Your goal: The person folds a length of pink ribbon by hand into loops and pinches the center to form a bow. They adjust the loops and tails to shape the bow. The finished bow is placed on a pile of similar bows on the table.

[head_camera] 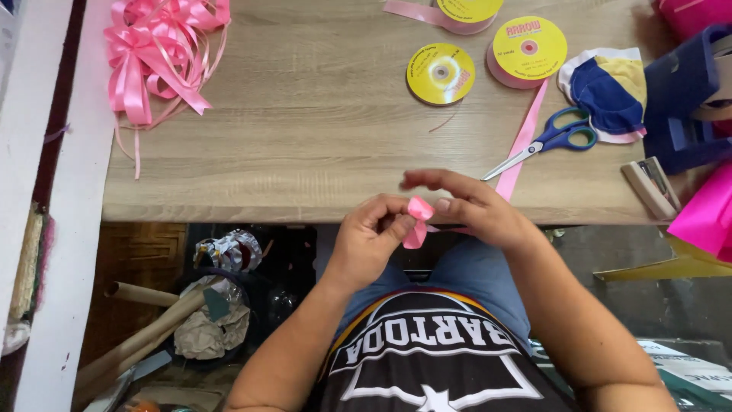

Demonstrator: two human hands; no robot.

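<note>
Both my hands meet at the front edge of the wooden table [320, 130], folding a short piece of pink ribbon [418, 221]. My left hand [370, 240] pinches the ribbon's loop between thumb and fingers. My right hand [473, 206] holds the other side, its fingers partly spread above the loop. A longer strip of pink ribbon [522, 145] runs from my right hand up to a ribbon spool with a yellow label [526, 49].
Blue-handled scissors [553, 139] lie right of my hands. Two more yellow-labelled spools [441, 74] sit at the back, a pile of finished pink bows [156, 53] at back left, a stapler [650, 187] and a blue holder [682, 99] at right. Cardboard tubes [145, 328] lie under the table.
</note>
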